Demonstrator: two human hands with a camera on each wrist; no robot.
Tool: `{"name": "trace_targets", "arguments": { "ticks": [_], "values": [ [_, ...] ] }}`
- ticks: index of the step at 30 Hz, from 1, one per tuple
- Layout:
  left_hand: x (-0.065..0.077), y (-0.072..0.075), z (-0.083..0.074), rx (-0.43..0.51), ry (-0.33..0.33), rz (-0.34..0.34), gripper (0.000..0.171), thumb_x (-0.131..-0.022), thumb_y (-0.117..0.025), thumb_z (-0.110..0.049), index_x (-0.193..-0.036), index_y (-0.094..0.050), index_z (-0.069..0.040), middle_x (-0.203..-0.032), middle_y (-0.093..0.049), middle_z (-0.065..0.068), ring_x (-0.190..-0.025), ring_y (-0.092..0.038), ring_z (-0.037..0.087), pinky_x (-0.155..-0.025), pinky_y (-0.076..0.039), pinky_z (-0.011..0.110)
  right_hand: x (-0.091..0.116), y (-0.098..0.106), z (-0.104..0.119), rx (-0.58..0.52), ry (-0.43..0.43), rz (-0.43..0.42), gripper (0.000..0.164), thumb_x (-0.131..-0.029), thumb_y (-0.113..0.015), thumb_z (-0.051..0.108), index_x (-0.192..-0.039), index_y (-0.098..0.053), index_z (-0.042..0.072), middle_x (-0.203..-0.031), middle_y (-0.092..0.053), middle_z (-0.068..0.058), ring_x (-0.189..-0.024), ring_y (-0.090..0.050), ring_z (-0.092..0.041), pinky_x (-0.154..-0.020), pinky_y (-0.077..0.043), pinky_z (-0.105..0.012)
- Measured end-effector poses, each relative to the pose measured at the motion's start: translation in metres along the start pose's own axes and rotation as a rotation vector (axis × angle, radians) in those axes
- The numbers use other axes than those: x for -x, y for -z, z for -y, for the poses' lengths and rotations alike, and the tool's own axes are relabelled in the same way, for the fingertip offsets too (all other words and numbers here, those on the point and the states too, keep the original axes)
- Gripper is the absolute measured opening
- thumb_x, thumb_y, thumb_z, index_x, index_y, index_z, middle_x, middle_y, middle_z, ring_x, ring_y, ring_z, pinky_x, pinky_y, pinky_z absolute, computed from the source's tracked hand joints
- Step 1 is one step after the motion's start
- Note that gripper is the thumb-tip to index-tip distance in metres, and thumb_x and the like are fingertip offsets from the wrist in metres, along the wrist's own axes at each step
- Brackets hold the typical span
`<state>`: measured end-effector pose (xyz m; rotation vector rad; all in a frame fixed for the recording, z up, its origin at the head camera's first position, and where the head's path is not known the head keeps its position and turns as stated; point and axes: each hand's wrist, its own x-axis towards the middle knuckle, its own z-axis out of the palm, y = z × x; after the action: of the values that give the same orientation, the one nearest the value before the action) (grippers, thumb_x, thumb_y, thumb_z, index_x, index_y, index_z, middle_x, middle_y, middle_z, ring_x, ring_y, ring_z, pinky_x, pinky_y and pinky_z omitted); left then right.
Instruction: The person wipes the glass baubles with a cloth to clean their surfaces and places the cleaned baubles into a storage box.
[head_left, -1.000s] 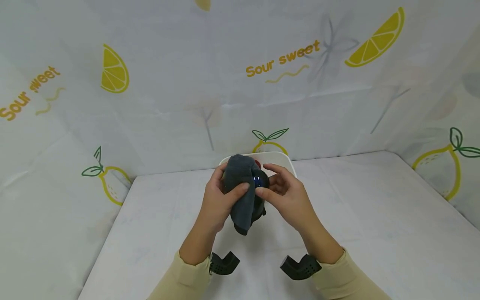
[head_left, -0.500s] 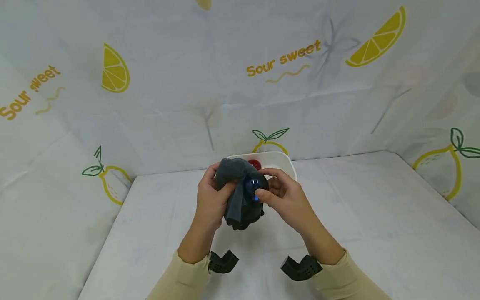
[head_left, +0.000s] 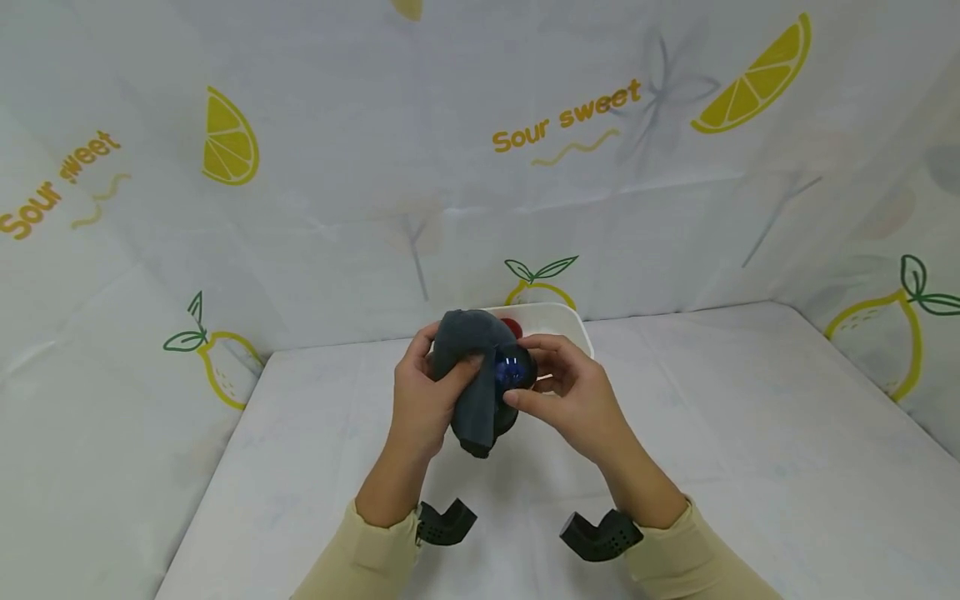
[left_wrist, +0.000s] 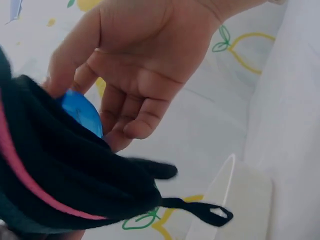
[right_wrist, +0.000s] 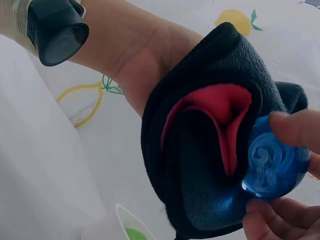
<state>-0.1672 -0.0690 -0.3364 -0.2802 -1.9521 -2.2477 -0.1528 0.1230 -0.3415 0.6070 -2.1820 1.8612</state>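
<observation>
A dark grey cloth (head_left: 468, 333) is bunched in my left hand (head_left: 427, 396), the thumb pressing on its front. Pink-red lining (right_wrist: 215, 102) shows between its folds in the right wrist view, and a small hanging loop (left_wrist: 217, 216) sticks out in the left wrist view. My right hand (head_left: 573, 392) holds a glossy, see-through blue ball (head_left: 516, 367) between thumb and fingers, against the right side of the cloth. A raised swirl pattern is visible on the blue ball (right_wrist: 275, 160). The cloth covers part of the ball and most of the left fingers.
Behind the hands, a white plastic tub (head_left: 566, 317) stands near the back of the white-covered table (head_left: 337, 467). A red ball (head_left: 513, 327) shows at the tub, partly hidden. Something green (right_wrist: 135, 234) lies in it. A lemon-print sheet (head_left: 337, 167) hangs behind.
My left hand has shifted slightly left with the cloth, and the cloth's folds have changed. More of the blue ball shows than a second ago. The right thumb has slid lower on the ball.
</observation>
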Motion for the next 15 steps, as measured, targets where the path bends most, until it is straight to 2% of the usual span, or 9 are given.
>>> {"name": "trace_targets", "arguments": {
  "ticks": [6,10,12,15],
  "values": [
    [-0.0001,0.0012,0.0045,0.028,0.053,0.134,0.049,-0.09,-0.072,-0.02,-0.135,-0.053,-0.02,-0.122,-0.063,0.016,-0.105,-0.066,0.026,-0.085,-0.058,0.041,-0.0004,-0.0017,-0.0033,0.006,0.113,-0.063,0.056,-0.072,-0.08,-0.009,-0.123,-0.064,0.005,-0.119,-0.064,-0.01,-0.101,-0.063,-0.015,-0.085,-0.055,-0.024],
    [-0.0007,0.0029,0.0043,0.108,0.077,0.189,0.053,-0.092,-0.069,-0.024,-0.14,-0.048,-0.017,-0.122,-0.062,0.015,-0.103,-0.067,0.022,-0.084,-0.058,0.038,-0.0001,-0.0027,-0.0029,-0.034,0.186,-0.079,0.058,-0.068,-0.079,-0.017,-0.122,-0.062,-0.001,-0.119,-0.063,-0.017,-0.1,-0.064,-0.013,-0.089,-0.054,-0.023],
    [-0.0008,0.0037,0.0038,0.143,0.077,0.212,0.056,-0.093,-0.068,-0.026,-0.142,-0.045,-0.016,-0.123,-0.061,0.016,-0.103,-0.067,0.021,-0.084,-0.058,0.037,0.0002,-0.003,-0.0023,-0.049,0.196,-0.08,0.059,-0.067,-0.079,-0.018,-0.122,-0.061,-0.003,-0.12,-0.062,-0.018,-0.101,-0.065,-0.013,-0.09,-0.053,-0.023],
    [-0.0014,0.0042,0.0036,0.145,0.075,0.229,0.06,-0.091,-0.071,-0.028,-0.143,-0.044,-0.016,-0.125,-0.059,0.016,-0.107,-0.065,0.021,-0.086,-0.057,0.036,0.0006,-0.0024,-0.0021,-0.039,0.201,-0.059,0.058,-0.067,-0.079,-0.019,-0.119,-0.059,-0.004,-0.125,-0.058,-0.018,-0.105,-0.065,-0.014,-0.093,-0.053,-0.024]
  ]
}}
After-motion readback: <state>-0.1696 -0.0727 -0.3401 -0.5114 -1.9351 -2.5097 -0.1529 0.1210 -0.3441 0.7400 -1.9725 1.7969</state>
